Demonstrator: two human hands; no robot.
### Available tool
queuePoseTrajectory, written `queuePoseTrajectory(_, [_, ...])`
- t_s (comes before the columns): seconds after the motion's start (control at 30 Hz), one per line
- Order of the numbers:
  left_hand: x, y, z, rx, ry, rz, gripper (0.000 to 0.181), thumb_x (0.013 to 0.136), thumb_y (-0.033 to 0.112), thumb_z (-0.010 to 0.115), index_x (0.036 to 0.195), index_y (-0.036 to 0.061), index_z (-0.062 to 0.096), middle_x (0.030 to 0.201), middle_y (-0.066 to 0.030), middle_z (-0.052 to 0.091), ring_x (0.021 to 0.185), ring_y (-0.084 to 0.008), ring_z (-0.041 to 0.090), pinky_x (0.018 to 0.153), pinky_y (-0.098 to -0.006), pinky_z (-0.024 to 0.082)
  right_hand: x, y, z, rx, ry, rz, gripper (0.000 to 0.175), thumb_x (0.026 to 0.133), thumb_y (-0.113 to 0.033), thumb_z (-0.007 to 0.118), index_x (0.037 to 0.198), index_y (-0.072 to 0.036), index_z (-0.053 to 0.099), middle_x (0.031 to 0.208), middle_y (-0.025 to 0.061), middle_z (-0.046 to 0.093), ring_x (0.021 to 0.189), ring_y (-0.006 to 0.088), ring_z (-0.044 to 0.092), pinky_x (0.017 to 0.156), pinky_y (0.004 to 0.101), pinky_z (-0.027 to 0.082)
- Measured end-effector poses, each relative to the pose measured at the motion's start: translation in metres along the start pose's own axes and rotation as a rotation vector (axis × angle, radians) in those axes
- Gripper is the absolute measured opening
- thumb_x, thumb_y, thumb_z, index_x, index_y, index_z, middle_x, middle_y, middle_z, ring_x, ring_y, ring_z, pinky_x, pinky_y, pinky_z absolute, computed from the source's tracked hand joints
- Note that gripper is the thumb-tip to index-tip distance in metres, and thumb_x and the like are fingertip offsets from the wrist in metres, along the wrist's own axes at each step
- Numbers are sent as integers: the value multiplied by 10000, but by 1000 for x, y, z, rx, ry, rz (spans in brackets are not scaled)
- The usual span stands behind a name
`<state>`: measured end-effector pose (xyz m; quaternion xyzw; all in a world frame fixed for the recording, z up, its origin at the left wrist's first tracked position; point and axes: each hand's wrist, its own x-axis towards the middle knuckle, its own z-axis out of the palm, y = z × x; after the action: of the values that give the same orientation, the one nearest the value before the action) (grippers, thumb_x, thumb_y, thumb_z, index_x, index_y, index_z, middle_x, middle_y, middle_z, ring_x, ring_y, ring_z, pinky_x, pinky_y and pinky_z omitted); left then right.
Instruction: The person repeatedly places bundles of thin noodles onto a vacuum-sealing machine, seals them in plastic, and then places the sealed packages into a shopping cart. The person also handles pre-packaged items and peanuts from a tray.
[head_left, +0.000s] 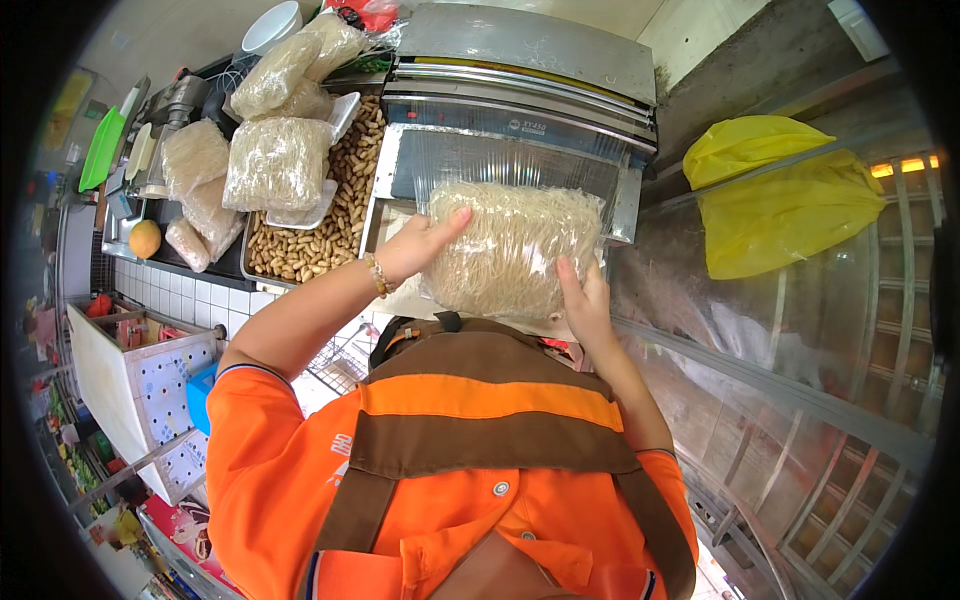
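A block of dried rice vermicelli (510, 247) in clear film is held in front of my body. My left hand (424, 244) grips its left end, with the thumb on top. At its right end my right hand (585, 296) holds on, thumb over the near side. Clear plastic film (517, 161) stretches from the block back to a film wrapping machine (517, 112) with a metal roller. The undersides of both hands are hidden by the block.
Left of the machine, wrapped vermicelli packs (277, 163) and white foam trays (304, 214) rest over a metal tray of peanuts (349, 217). A round orange-yellow fruit (145, 239) lies farther left. A yellow plastic bag (780, 195) is at the right, by a clear panel.
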<state>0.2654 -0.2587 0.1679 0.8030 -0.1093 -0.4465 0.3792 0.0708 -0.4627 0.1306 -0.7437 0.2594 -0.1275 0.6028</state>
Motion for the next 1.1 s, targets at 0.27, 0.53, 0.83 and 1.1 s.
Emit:
queuePoseTrajectory(0.27, [79, -55, 21, -78, -100, -136, 1144, 837, 838, 432, 1307, -205, 465, 1068, -267, 643, 927, -265, 664, 740, -369, 532, 32, 60, 7, -271, -46, 242, 717, 918, -614, 568, 1136, 67, 628, 971, 281, 691, 970, 367, 680, 864, 387, 498])
queuePoseTrajectory(0.53, [55, -97, 29, -377, 279, 0, 608, 902, 584, 633, 876, -23, 655, 759, -45, 611, 674, -118, 588, 626, -280, 506, 42, 88, 20, -247, -43, 324, 792, 875, -674, 580, 1156, 64, 636, 1056, 276, 687, 1023, 359, 670, 912, 388, 487])
queuePoseTrajectory(0.83, [71, -129, 49, -757, 226, -119, 507, 967, 575, 548, 928, 70, 588, 819, 45, 549, 690, -72, 465, 625, -256, 414, 48, 100, 15, -211, -79, 291, 796, 882, -667, 574, 1193, 63, 628, 1115, 248, 683, 1067, 324, 658, 938, 366, 474])
queuePoseTrajectory(1.1, [60, -149, 71, -346, 786, 285, 313, 982, 260, 645, 824, -1, 714, 583, 49, 522, 510, -31, 417, 466, -251, 339, 50, 94, 14, -213, -101, 254, 753, 902, -643, 566, 1180, 53, 637, 1095, 228, 692, 1043, 307, 662, 931, 356, 476])
